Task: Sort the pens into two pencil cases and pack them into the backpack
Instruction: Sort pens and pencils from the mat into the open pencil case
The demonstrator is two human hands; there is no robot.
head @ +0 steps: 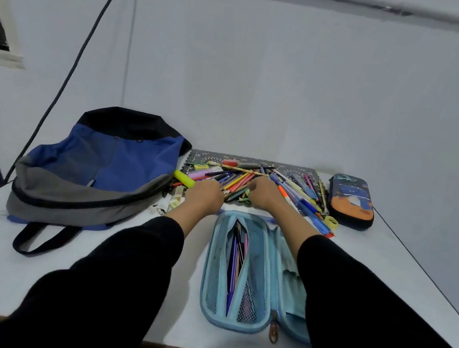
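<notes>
Fingers [215,186] of my left hand [204,195] and right hand [262,193] curl down onto the pens [239,176] heaped on the mat [296,172], gripping or not I cannot tell, with the open blue case [207,274] between my forearms, the dark case [349,201] far right, the backpack [98,173] left.

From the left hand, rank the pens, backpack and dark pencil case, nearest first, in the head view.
1. Pens, at the fingers of the left hand.
2. Backpack, just to its left.
3. Dark pencil case, far right, beyond the right hand.
</notes>
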